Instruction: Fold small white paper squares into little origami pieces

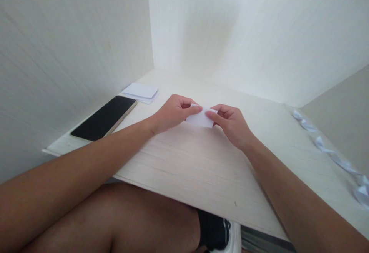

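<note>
A small white piece of paper (201, 120) is held between my two hands, a little above the tabletop. My left hand (176, 111) pinches its left side, with the thumb on top and the fingers behind. On the right side my right hand (230, 121) grips the same paper, thumb on its face and fingers curled underneath. Both thumbs point toward each other near the paper's upper middle. Whether the sheet is folded I cannot tell.
A pale wood-grain table (178, 161) sits between walls. At its left lie a dark-screened phone (105, 118) and a stack of white paper (141, 90). Several small folded white paper pieces (323, 144) line the right edge. My bent leg (144, 218) is below the front edge.
</note>
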`<state>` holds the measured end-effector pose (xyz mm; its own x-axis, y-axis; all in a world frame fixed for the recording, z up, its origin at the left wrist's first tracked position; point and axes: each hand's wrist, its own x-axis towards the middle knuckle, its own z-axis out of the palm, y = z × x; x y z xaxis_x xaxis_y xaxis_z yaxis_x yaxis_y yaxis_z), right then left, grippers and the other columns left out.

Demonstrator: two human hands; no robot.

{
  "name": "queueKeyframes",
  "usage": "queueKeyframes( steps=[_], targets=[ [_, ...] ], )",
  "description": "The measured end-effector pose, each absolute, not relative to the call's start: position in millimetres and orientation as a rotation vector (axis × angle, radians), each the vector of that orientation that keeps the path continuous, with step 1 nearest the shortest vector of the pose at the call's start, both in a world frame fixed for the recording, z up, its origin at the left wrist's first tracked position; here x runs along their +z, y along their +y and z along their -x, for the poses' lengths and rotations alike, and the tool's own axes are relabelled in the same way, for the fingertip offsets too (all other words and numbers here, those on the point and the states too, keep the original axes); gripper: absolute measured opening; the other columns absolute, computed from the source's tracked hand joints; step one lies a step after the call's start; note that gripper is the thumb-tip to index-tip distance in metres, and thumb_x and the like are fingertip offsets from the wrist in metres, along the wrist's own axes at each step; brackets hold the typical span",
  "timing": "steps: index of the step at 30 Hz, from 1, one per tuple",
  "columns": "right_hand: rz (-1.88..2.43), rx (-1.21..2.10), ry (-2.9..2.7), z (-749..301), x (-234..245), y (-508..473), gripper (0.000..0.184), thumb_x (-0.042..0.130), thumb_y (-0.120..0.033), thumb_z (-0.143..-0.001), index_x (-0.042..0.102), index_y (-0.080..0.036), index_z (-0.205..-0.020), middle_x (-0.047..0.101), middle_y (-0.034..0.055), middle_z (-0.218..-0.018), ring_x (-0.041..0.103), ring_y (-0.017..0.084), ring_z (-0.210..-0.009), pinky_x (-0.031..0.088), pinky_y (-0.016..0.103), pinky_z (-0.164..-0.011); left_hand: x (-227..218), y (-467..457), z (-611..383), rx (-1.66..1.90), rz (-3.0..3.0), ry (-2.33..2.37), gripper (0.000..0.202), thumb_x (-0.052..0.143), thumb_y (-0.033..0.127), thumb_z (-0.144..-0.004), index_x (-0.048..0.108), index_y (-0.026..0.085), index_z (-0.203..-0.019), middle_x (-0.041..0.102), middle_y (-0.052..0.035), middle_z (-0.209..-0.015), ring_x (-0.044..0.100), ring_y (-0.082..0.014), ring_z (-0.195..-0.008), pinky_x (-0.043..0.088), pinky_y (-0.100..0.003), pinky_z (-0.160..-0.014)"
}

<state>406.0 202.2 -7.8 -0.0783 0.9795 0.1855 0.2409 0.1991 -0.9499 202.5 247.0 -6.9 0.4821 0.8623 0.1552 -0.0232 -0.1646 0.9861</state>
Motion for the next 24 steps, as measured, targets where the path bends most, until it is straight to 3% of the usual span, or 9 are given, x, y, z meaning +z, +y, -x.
queueKeyframes(
  steps=[3,7,12,17,24],
  targets=[
    [1.24,0.919,-1.655,-403.1,-5.3,199.1,0.031,0.078,-0.049,-0.082,0.074,-0.02,-0.073,0.065,-0.0002,-0.064,0.052,0.013,-0.06,0.04,0.029,-0.058,-7.6,247.4,-201.6,0.917,-1.662,0.733,0.019,0.074,0.031,-0.083,0.08,0.013,-0.084,0.073,-0.001,-0.07,0.059,-0.0104,-0.063,0.044,-0.024,-0.062],
    [1.253,0.882,-1.736,-400.4,-4.3,196.8,0.035,0.074,-0.054,-0.084,0.074,-0.02,-0.075,0.067,0.0011,-0.067,0.053,0.015,-0.06,0.039,0.029,-0.057,-9.1,249.0,-202.7,0.908,-1.774,0.763,0.018,0.075,0.03,-0.08,0.08,0.013,-0.082,0.068,0.0006,-0.063,0.054,-0.0102,-0.059,0.039,-0.024,-0.057],
    [1.237,0.888,-1.822,-398.5,-1.1,195.3,0.043,0.071,-0.059,-0.084,0.071,-0.021,-0.065,0.06,-0.0007,-0.06,0.048,0.014,-0.059,0.036,0.03,-0.059,-10.7,248.4,-205.2,0.87,-1.705,0.706,0.017,0.073,0.03,-0.08,0.073,0.014,-0.076,0.07,-0.0011,-0.068,0.061,-0.0121,-0.064,0.046,-0.025,-0.063],
    [1.228,0.94,-1.837,-400.2,1.3,196.3,0.043,0.069,-0.053,-0.085,0.066,-0.021,-0.057,0.05,-0.0033,-0.052,0.041,0.013,-0.054,0.033,0.031,-0.058,-5.7,246.4,-204.0,0.859,-1.648,0.7,0.012,0.072,0.024,-0.079,0.073,0.013,-0.074,0.071,-0.0018,-0.068,0.064,-0.0128,-0.065,0.047,-0.025,-0.063],
    [1.288,0.924,-1.814,-406.6,2.1,197.2,0.037,0.07,-0.047,-0.084,0.07,-0.021,-0.057,0.048,-0.0034,-0.05,0.04,0.013,-0.053,0.03,0.03,-0.056,-5.4,251.3,-198.3,0.982,-1.547,0.755,0.012,0.077,0.022,-0.077,0.072,0.012,-0.073,0.069,-0.001,-0.067,0.061,-0.0109,-0.063,0.043,-0.023,-0.058]
  ],
)
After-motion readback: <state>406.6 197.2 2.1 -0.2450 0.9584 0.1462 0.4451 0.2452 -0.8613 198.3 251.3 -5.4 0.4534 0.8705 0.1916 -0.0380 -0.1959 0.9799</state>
